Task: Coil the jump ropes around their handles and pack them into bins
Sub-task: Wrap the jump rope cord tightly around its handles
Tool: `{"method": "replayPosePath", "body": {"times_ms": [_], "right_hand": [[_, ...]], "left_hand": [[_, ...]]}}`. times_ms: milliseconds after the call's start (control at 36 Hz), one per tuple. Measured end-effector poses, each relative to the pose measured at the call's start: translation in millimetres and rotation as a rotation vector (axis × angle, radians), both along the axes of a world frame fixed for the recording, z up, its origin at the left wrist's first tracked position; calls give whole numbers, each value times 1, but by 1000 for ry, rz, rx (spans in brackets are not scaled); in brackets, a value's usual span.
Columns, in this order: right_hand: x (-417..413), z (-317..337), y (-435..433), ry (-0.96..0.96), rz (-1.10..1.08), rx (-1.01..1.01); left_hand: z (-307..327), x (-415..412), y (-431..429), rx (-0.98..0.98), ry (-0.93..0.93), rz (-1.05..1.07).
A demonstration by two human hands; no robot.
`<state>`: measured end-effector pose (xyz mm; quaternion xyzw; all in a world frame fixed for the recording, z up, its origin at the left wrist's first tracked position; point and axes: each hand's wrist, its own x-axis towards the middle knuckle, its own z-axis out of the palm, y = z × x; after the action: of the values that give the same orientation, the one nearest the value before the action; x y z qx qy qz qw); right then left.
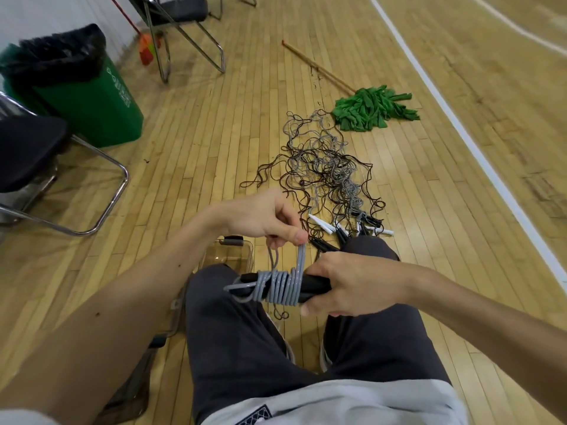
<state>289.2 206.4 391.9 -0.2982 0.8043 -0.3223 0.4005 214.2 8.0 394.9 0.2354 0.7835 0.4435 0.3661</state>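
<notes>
While R hand [352, 283] fingers clamp black handles [313, 286], L hand [260, 216] fingers pinch grey rope [302, 261] above coils.

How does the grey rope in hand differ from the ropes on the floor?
The grey rope sits in tight coils round black handles; the floor ropes sprawl loose and tangled. The grey rope is held by left hand and right hand; the floor ropes lie untouched. Both include grey cord.
</notes>
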Motion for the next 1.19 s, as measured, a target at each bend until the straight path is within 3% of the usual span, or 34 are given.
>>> {"method": "replayPosePath", "body": {"times_ms": [333,361,417,444,500,611,750,1028,1194], "right_hand": [[-4,0,7,-106,-115,-225],[-5,0,8,-106,-139,-244],[-7,-2,10,-113,-181,-276],[-8,-3,11,-117,-198,-289],[-10,-4,12,-136,-217,-315],[-14,-6,17,-231,-254,-371],[-19,-9,24,-324,-320,-402],[-33,-28,32,-248,-661,-336],[-38,-45,33,-23,-692,-190]], "left_hand": [[-52,11,-5,200,-272,128],[-63,10,-8,212,-163,163],[-83,9,-28,104,1,444],[-88,9,-32,91,-71,620],[-91,27,-31,-35,-139,513],[-54,37,-4,115,-340,415],[-53,46,-1,218,-273,405],[-67,58,3,199,-331,420],[-64,64,10,136,-306,386]]}}
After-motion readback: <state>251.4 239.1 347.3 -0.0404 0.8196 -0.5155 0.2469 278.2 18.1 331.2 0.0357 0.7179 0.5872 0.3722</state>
